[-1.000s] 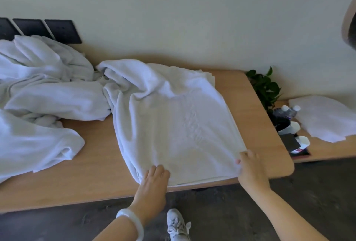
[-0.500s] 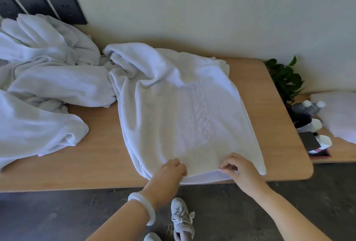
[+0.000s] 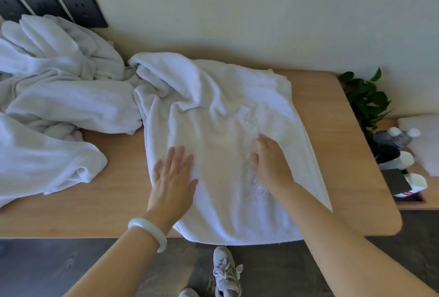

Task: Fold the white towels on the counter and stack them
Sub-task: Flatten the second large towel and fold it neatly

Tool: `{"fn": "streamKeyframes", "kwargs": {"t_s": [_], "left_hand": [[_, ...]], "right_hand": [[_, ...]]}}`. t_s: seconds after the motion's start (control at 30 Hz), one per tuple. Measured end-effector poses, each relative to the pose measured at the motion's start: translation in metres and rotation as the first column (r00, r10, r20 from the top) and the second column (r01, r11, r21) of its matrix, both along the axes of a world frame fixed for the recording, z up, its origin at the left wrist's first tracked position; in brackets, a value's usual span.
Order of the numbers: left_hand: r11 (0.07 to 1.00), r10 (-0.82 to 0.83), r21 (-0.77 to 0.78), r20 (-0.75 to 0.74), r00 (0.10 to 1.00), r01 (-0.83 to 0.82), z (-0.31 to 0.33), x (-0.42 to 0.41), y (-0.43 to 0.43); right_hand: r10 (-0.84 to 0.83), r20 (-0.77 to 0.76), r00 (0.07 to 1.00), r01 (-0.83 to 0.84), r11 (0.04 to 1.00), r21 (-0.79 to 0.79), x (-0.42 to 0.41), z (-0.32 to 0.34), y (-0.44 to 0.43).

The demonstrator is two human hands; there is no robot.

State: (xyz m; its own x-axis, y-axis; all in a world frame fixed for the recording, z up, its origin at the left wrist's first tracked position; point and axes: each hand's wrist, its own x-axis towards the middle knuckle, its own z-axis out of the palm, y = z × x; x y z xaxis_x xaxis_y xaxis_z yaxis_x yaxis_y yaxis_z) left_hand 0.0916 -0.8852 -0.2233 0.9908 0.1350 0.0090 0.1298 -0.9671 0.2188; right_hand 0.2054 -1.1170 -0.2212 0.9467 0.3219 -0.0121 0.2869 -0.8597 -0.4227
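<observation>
A: What lies at the left end of the counter (image 3: 114, 197)?
B: A crumpled heap of white towels (image 3: 59, 106).
A: And further right?
B: One towel (image 3: 225, 111) spread at the front edge. The left hand (image 3: 173, 182) presses its left side, fingers straight and spread; the right hand (image 3: 270, 163) lies flat near its centre.

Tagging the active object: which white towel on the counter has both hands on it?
The spread-out towel, centre-right on the counter: left hand and right hand press flat on it. The bunched towels at left lie untouched.
</observation>
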Motion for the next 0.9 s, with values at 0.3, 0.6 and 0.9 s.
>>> {"fn": "streamKeyframes", "kwargs": {"t_s": [0.3,0.6,0.9], "left_hand": [[0.997,-0.049,-0.064,-0.296,0.954,0.032,-0.016,0.026,-0.002],[0.816,0.208,-0.562,0.066,0.976,-0.136,0.008,0.038,-0.046],[0.528,0.3,-0.752,-0.27,0.915,-0.395,-0.011,0.031,-0.039]], "right_hand": [[-0.052,0.031,0.998,0.059,0.954,-0.295,0.036,-0.061,-0.054],[-0.126,0.203,0.971,0.171,0.959,-0.225,0.025,-0.041,-0.111],[0.014,0.126,0.992,-0.006,0.998,-0.064,-0.069,-0.069,0.014]]}}
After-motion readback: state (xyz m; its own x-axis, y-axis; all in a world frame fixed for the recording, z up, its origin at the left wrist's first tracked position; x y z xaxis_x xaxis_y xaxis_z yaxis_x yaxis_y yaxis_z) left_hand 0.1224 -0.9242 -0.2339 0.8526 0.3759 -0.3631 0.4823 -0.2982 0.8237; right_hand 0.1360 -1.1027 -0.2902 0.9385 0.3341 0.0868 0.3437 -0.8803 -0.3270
